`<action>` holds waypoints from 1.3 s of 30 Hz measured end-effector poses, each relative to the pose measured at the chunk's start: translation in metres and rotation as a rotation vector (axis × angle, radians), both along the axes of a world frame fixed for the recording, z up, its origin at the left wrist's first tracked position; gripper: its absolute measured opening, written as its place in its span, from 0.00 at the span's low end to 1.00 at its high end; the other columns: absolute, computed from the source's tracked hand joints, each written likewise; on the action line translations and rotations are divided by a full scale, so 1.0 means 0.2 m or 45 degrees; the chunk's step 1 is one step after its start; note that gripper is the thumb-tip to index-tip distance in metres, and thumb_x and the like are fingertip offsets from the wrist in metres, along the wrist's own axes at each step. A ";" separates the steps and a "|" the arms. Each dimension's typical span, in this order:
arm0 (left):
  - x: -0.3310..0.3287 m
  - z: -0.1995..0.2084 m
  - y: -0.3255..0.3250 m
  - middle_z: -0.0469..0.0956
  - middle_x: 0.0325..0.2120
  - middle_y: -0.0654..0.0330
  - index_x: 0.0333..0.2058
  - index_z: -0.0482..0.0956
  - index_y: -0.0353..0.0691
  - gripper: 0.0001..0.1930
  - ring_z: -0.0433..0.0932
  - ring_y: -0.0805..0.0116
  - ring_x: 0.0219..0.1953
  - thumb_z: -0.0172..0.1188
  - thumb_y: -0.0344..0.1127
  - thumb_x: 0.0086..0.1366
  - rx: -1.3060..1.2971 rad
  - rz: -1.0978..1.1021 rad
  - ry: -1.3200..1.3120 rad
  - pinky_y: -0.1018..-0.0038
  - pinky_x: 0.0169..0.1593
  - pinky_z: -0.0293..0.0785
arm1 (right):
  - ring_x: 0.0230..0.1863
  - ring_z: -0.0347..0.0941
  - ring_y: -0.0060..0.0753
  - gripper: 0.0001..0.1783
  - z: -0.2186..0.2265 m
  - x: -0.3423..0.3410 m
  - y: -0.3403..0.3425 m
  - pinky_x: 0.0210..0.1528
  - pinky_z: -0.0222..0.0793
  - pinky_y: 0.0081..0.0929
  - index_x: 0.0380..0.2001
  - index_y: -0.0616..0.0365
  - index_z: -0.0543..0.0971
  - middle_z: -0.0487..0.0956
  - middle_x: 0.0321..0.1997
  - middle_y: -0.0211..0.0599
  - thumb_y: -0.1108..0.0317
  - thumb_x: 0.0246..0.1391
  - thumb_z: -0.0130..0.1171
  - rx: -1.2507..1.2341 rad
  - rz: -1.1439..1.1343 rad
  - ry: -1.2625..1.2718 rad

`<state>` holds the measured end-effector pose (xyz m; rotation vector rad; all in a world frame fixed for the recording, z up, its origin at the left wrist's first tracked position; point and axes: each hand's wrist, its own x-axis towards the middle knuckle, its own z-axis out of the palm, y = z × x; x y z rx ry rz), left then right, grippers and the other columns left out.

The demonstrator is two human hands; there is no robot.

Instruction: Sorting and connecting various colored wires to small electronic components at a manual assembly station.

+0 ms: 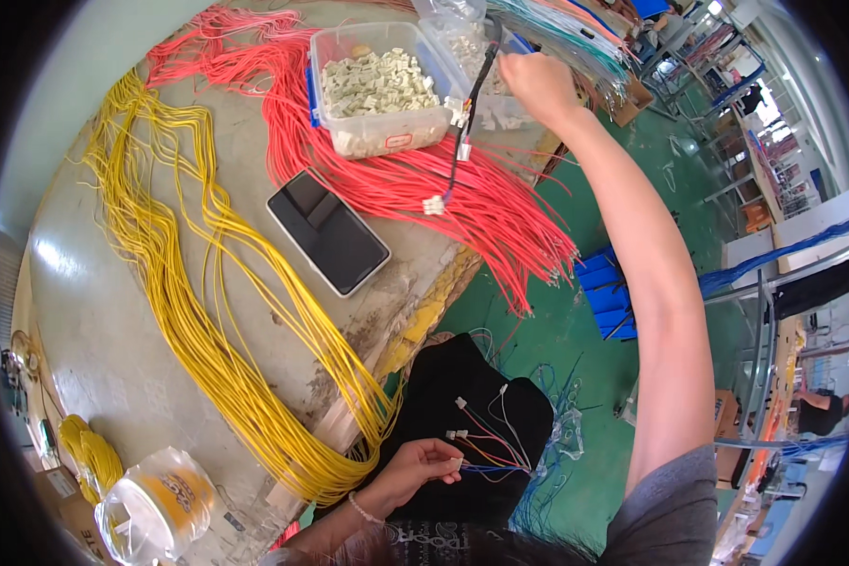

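Note:
Low in the head view, my left hand (415, 479) pinches a small white connector (457, 463) at the end of blue wires, above the dark cloth on my lap. Other wires of that bundle, red, yellow and white, fan out beside it with small connectors (457, 435) on their ends. My right hand (536, 83) is stretched far forward, fingers curled over a second clear box (502, 115). Its fingertips are partly hidden. Right beside them a black-sleeved wire harness (481, 77) with white connectors lies across the box rims; whether the fingers touch it, I cannot tell.
A clear tub (391, 137) full of cream connectors stands on red wires (509, 222), whose ends overhang the worn table edge. Nearby lie a phone (328, 232), a long yellow wire bundle (189, 321) and a plastic-wrapped cup (156, 505). Blue bins (606, 294) stand beyond the edge.

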<state>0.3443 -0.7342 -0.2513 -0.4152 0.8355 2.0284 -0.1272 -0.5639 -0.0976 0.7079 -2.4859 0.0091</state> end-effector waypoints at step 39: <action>0.15 0.09 -0.07 0.76 0.29 0.63 0.39 0.76 0.34 0.08 0.75 0.76 0.30 0.59 0.28 0.61 0.074 0.160 0.109 0.82 0.35 0.72 | 0.40 0.77 0.27 0.09 -0.08 1.49 -0.30 0.43 0.74 0.21 0.40 0.66 0.75 0.79 0.38 0.39 0.79 0.54 0.55 -1.518 0.286 -1.136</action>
